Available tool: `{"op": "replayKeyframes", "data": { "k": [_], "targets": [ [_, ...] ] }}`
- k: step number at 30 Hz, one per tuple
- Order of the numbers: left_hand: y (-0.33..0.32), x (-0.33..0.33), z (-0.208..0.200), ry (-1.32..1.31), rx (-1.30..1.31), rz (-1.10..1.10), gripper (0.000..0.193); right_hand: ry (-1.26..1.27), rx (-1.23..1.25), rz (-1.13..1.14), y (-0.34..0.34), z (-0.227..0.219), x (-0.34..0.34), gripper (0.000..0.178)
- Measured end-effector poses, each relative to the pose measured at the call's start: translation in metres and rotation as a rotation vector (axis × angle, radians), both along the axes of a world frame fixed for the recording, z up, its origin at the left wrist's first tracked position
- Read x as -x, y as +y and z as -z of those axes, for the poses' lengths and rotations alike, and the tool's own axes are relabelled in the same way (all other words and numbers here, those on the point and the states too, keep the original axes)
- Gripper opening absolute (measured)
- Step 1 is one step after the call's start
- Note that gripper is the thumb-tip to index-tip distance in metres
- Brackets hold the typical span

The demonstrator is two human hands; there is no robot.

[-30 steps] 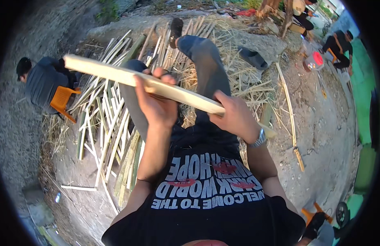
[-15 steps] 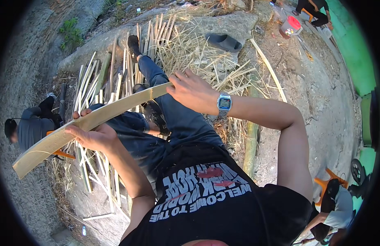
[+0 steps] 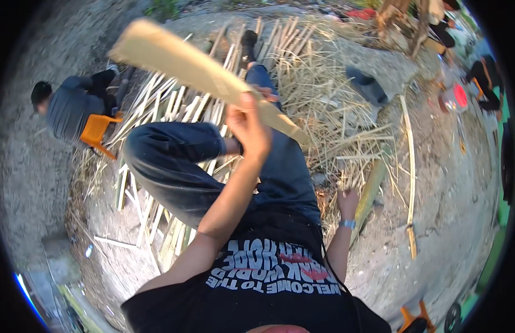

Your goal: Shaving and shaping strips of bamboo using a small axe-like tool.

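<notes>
Bamboo slat (image 3: 202, 75) now left-hand-only (image 3: 247, 130), flat, pale.

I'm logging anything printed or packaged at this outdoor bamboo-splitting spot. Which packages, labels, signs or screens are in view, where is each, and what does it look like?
Printed T-shirt: worn by the person, bottom centre; black with rows of white lettering and a red graphic.
Wristwatch: on the right wrist, lower right of centre; light blue band, its face not readable.
Container: on the ground at upper right; round, whitish with a red top; any label too small to tell.
No signs or packages otherwise.
</notes>
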State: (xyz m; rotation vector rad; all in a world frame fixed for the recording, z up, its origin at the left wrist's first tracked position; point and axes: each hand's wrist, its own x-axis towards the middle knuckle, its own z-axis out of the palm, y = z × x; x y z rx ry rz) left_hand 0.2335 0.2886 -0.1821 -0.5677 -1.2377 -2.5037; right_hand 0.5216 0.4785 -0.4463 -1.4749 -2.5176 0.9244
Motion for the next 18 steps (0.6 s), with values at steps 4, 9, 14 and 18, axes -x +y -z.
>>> {"op": "replayKeyframes", "data": {
  "k": [4,9,14,18],
  "targets": [
    [0.035,-0.005,0.039,0.039,0.149,0.094,0.026,0.094,0.162,0.038,-0.041,0.048,-0.071,0.032],
    [0.031,0.018,0.02,-0.051,0.369,0.18,0.031,-0.08,-0.171,0.12,-0.024,0.072,-0.095,0.04],
    [0.027,0.061,-0.023,0.183,0.357,0.162,0.037,-0.091,-0.227,0.179,0.004,0.045,-0.064,0.042],
    [0.023,0.068,-0.046,0.025,0.348,0.392,0.043,0.128,-0.379,0.012,0.005,0.043,-0.047,0.029]
  ]
}}
